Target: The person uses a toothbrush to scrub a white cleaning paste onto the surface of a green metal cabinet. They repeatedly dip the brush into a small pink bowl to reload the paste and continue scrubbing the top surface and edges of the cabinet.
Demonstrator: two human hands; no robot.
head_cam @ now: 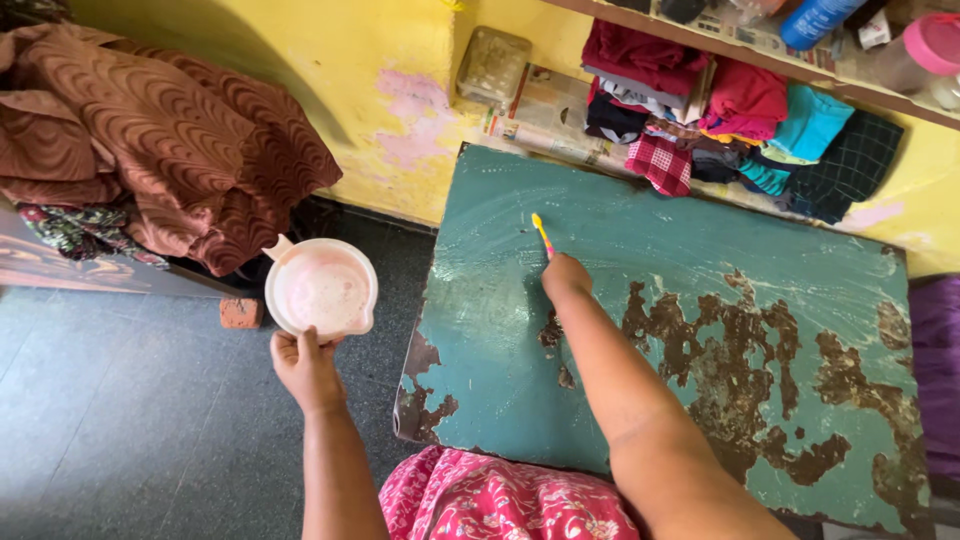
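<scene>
A: How many hands are in view, and what does each grip hold?

B: Two. The left hand has its grip closed around the bottom rim of one white jug, thumb up against the side. The jug holds pale pink liquid and sits out over the floor, at about nine o'clock from the tabletop.

A: And the right hand?

B: The right hand is a closed fist over one brush. Its yellow and pink handle sticks up toward twelve o'clock. I cannot tell whether the bristles touch the surface; the fist hides them.

A: Where is the brush on the tabletop?

B: In the left half, toward the far edge, roughly ten o'clock from the middle. The tabletop is one teal painted sheet, with brown rusty patches running from its centre down to four o'clock.

A: What else is around?

B: One brown blanket heaped at ten o'clock, above the jug. One brick on the floor just beside the jug, at its eight o'clock. A stack of folded clothes on a shelf at one o'clock, against the yellow wall. One blue bottle and one pink-lidded jar stand higher, at the top right. Pink patterned cloth lies at six o'clock, between the two forearms.
</scene>
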